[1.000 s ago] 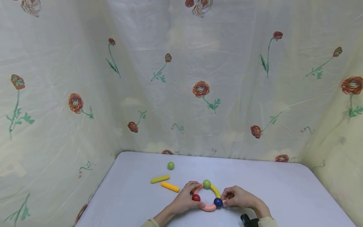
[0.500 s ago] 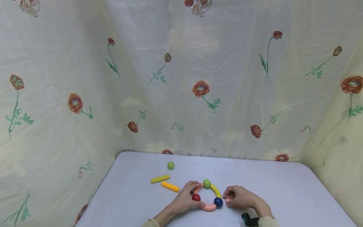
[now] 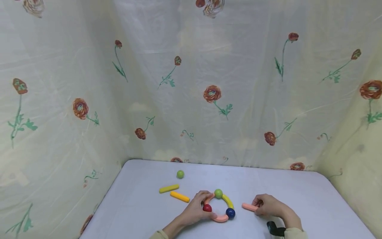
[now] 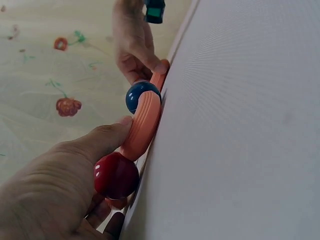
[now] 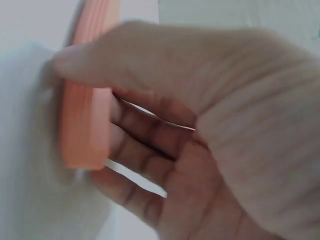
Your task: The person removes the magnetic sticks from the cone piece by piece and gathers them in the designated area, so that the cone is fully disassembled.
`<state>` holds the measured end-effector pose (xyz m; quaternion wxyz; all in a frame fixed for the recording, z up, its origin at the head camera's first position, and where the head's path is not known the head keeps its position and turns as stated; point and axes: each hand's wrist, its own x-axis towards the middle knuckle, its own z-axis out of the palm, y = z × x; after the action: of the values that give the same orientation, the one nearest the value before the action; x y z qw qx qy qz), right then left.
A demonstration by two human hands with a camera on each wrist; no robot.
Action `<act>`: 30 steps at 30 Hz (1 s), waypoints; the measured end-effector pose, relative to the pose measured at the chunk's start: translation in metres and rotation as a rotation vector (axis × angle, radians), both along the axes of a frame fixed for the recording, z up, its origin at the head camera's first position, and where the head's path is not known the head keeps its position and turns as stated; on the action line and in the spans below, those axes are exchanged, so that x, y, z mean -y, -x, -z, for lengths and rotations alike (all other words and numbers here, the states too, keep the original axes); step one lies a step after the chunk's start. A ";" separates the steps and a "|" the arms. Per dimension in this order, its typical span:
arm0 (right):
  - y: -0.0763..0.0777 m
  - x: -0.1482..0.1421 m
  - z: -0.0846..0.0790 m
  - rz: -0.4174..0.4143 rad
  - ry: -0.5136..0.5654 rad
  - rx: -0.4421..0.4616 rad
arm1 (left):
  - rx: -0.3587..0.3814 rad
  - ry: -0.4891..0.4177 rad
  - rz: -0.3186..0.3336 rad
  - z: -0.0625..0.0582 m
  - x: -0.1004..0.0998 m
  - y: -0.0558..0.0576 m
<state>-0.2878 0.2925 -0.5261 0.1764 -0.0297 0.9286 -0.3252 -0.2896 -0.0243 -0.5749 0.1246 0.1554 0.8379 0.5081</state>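
Observation:
A ring of curved sticks and balls lies on the table, with a green ball (image 3: 218, 194), a curved yellow stick (image 3: 228, 201), a blue ball (image 3: 230, 213), a curved orange-pink stick (image 4: 142, 127) and a red ball (image 4: 116, 175). My left hand (image 3: 195, 209) holds the ring's left side, thumb on the near curved stick and fingers around beyond the red ball. To the right of the ring, my right hand (image 3: 270, 206) pinches a straight orange-pink stick (image 3: 249, 207) between thumb and fingers. In the right wrist view this stick (image 5: 85, 130) shows a ridged side and a squared end.
Left of the ring lie a yellow-green stick (image 3: 168, 189) and an orange-yellow stick (image 3: 180, 196). Farther back sits a loose green ball (image 3: 180, 174). Flower-printed cloth (image 3: 191, 99) hangs around the white table (image 3: 298, 192).
My right hand has drawn the orange-pink stick off the blue ball and carried it to the right, apart from the ring. The left hand stays in place on the ring.

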 end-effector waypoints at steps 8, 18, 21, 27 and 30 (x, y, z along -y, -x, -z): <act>0.018 -0.024 0.008 0.050 -0.056 -0.119 | -0.002 0.011 0.008 0.000 0.000 0.000; 0.042 -0.043 0.012 0.060 -0.079 -0.307 | 0.012 0.001 0.010 -0.001 0.000 0.001; 0.044 -0.046 0.014 0.066 -0.093 -0.308 | 0.010 0.000 0.017 0.000 0.000 0.002; 0.043 -0.047 0.018 0.081 -0.084 -0.318 | 0.005 -0.003 0.021 0.001 0.001 0.002; 0.044 -0.045 0.019 0.105 -0.084 -0.289 | -0.001 0.003 0.017 0.001 0.002 0.001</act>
<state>-0.3318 0.3376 -0.5447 0.0247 -0.0205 0.9573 -0.2872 -0.2905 -0.0261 -0.5755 0.1288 0.1624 0.8375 0.5057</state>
